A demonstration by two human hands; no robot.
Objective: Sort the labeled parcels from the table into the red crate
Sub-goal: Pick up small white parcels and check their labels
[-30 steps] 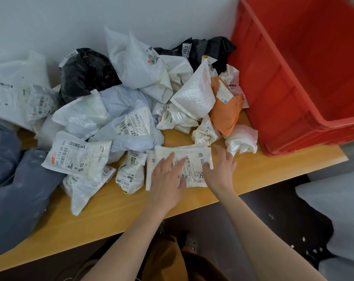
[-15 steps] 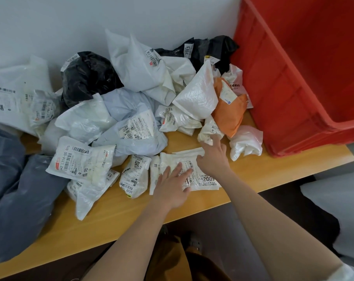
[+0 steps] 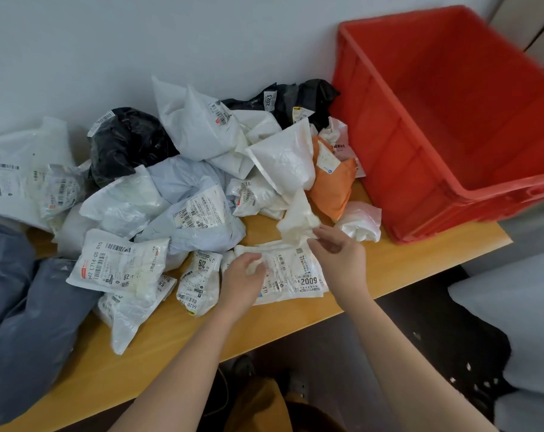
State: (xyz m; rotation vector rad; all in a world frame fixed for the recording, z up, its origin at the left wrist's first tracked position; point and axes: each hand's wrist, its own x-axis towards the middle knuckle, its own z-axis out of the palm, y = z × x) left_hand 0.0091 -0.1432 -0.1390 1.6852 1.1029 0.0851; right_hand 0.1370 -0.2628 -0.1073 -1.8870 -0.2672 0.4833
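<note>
A flat white labelled parcel (image 3: 295, 269) marked 2009 lies near the front edge of the wooden table (image 3: 420, 257). My left hand (image 3: 244, 277) grips its bunched left end with curled fingers. My right hand (image 3: 339, 254) hovers over the parcel's right part and pinches the lower edge of a small crumpled white parcel (image 3: 297, 215), which stands up from the table. The red crate (image 3: 389, 151) stands at the right end of the table, and its visible inside holds nothing.
A heap of white, black and pale blue labelled parcels (image 3: 199, 210) fills the table back to the wall. An orange parcel (image 3: 333, 185) and a pinkish-white one (image 3: 361, 221) lie beside the crate. Large grey bags (image 3: 24, 332) cover the left end.
My right hand left the flat parcel, reached back to the small white parcel and took hold of it. My left hand's fingers curled onto the flat parcel's left end.
</note>
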